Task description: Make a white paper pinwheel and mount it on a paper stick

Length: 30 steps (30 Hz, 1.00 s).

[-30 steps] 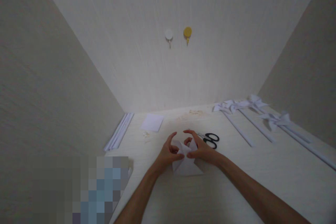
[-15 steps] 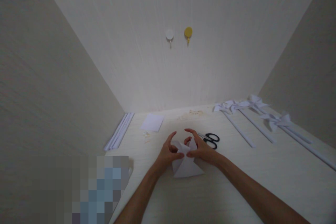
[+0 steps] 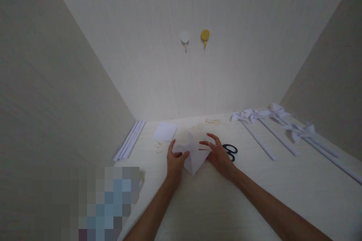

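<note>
- Left hand (image 3: 174,160): pinching cut paper square (image 3: 192,156), lifted off table (image 3: 254,188).
- Right hand (image 3: 218,155): fingers spread, touching paper, no grip.
- Done: several pinwheels (image 3: 256,115) w/ sticks, at right.
- Left: this one unfolded, no stick; spare rolled sticks (image 3: 129,144) unused.

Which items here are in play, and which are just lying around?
In hand:
- left hand grips the paper at its left edge
- right hand, fingers spread, at the paper's right edge

Lying about:
- scissors, right of the right hand
- paper square
- rolled sticks by the left wall
- pinwheels on the right
- two wall hooks
</note>
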Each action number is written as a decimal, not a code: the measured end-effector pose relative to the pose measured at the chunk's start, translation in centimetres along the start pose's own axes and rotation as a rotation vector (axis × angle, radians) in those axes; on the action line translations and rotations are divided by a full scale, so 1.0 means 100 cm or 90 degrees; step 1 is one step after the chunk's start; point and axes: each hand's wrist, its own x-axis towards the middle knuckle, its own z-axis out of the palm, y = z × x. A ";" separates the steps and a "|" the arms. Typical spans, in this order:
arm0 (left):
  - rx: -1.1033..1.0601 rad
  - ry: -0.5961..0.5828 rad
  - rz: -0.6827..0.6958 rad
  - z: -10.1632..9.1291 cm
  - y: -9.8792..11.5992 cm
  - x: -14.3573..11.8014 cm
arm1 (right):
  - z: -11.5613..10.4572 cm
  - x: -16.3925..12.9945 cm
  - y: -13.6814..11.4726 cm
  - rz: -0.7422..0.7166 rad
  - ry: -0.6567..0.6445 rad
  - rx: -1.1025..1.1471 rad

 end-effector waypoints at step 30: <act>0.050 0.017 0.035 0.010 0.004 -0.017 | 0.007 -0.007 0.011 -0.105 0.066 -0.415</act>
